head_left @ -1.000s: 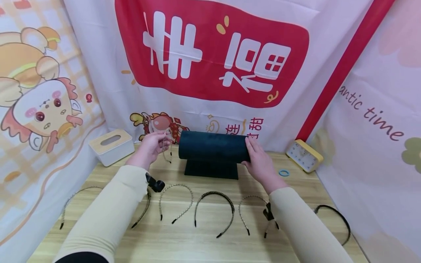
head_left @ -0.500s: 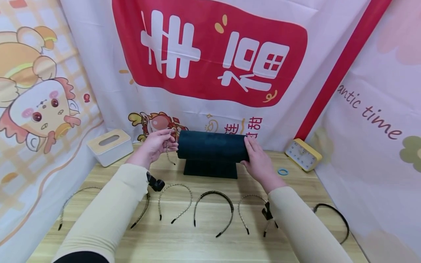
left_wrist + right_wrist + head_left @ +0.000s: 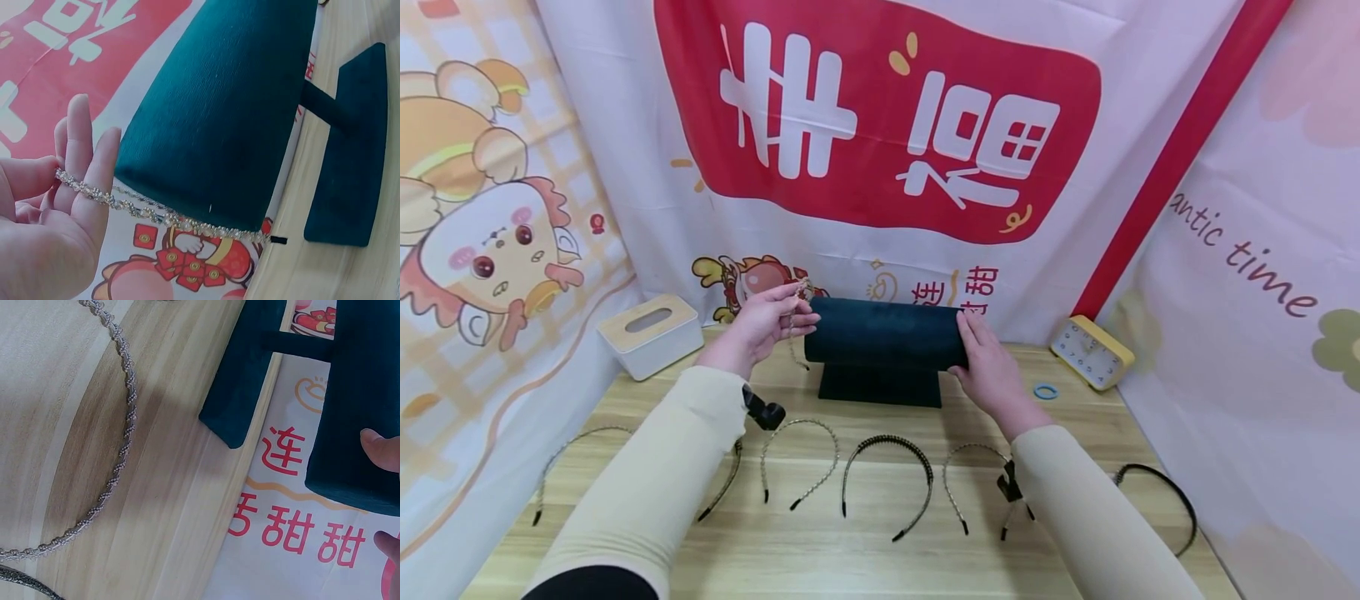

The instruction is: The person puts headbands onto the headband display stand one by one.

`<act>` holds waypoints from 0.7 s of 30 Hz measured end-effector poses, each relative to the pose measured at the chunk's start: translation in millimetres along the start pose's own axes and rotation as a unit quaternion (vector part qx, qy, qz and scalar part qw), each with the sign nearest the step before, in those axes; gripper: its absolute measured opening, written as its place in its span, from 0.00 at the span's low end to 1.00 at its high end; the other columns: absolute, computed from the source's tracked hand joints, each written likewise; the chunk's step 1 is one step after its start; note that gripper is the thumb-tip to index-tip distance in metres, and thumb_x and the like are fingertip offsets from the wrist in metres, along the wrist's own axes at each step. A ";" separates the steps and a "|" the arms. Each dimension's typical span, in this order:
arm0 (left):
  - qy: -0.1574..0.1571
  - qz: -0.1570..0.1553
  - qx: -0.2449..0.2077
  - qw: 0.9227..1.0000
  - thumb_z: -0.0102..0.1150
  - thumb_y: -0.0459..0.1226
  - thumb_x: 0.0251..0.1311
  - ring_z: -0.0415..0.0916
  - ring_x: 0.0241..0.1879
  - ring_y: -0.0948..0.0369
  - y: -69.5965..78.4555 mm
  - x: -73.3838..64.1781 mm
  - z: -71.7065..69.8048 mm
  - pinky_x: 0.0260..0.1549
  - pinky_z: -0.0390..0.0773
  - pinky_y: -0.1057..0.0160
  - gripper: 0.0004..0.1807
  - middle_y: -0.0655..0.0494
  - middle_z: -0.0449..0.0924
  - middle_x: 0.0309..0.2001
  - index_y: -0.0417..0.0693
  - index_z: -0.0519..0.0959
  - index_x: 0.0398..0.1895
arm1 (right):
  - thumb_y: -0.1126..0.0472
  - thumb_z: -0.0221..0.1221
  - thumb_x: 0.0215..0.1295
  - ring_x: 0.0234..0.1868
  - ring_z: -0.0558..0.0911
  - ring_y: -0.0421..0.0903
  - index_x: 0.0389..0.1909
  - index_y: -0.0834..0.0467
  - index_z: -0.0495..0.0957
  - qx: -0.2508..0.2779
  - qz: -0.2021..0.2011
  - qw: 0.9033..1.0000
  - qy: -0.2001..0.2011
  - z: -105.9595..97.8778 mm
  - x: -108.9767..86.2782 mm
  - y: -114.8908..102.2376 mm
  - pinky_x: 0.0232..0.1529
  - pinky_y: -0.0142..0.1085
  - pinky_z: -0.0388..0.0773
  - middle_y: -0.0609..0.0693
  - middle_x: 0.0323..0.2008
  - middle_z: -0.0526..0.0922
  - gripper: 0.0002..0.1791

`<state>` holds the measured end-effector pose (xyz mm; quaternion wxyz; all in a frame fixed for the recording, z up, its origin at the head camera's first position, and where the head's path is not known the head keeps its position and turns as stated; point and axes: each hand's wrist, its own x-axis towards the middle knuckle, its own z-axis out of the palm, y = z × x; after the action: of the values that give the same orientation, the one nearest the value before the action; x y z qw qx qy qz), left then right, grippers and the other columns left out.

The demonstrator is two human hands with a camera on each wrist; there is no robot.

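Note:
A dark green headband display stand (image 3: pixel 883 333), a padded roll on a flat base, stands at the back of the table. My left hand (image 3: pixel 765 323) pinches a beaded headband (image 3: pixel 181 223) at the top of its curve, close by the roll's left end. In the left wrist view its strands run along the roll's end rim, and a black tip shows below. My right hand (image 3: pixel 990 367) grips the roll's right end, fingers over the top and thumb (image 3: pixel 381 450) against the roll's surface.
Several headbands lie in a row across the table's front, including a dark one (image 3: pixel 889 440) in the middle and a black one (image 3: pixel 1180 498) at right. A tissue box (image 3: pixel 651 337) stands back left. A yellow clock (image 3: pixel 1092 353) and blue ring (image 3: pixel 1046 392) are at right.
My left hand has moved right with the beaded headband, from beside the stand to the roll's left end. My right hand stays on the roll's right end.

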<state>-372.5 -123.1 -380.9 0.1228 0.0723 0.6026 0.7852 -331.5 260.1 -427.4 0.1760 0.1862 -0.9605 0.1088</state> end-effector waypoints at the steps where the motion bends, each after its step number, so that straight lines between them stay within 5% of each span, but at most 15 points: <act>1: -0.001 0.002 -0.002 1.000 0.38 0.33 0.78 0.85 0.41 0.58 -0.3 1.1 2.4 0.54 0.76 0.51 0.27 0.47 0.80 0.41 0.42 0.53 0.78 | 0.57 0.69 0.61 0.76 0.51 0.55 0.78 0.59 0.48 0.001 0.000 1.000 0.000 -0.1 0.0 -0.1 0.71 0.50 0.56 0.58 0.76 0.53 0.51; 10: -0.003 -0.001 -0.025 1.000 0.38 0.31 0.78 0.84 0.44 0.57 -11.6 13.9 27.6 0.57 0.73 0.50 0.28 0.47 0.80 0.42 0.42 0.52 0.78 | 0.57 0.69 0.61 0.75 0.52 0.55 0.78 0.60 0.49 -0.001 -0.004 1.000 0.005 0.3 -0.1 -0.1 0.71 0.50 0.57 0.59 0.75 0.54 0.51; 16: 0.076 0.002 0.045 0.996 0.48 0.33 0.75 0.82 0.49 0.52 -16.5 18.6 45.7 0.49 0.80 0.58 0.24 0.37 0.78 0.55 0.35 0.64 0.71 | 0.58 0.70 0.60 0.76 0.51 0.53 0.78 0.59 0.49 0.004 -0.004 1.000 0.007 -0.4 -0.2 -1.2 0.70 0.50 0.57 0.58 0.75 0.54 0.51; 21: 0.138 0.034 0.146 0.979 0.56 0.31 0.70 0.80 0.52 0.49 -13.3 16.2 59.7 0.51 0.79 0.56 0.23 0.37 0.77 0.55 0.34 0.70 0.66 | 0.58 0.70 0.60 0.76 0.51 0.54 0.78 0.59 0.49 0.002 -0.005 1.000 0.011 0.4 -0.8 -0.1 0.71 0.50 0.57 0.58 0.75 0.54 0.51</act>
<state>-371.1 -59.9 -378.6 -0.0002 0.0012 0.7192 0.6948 -330.8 260.2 -428.0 0.1866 0.1899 -0.9573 0.1123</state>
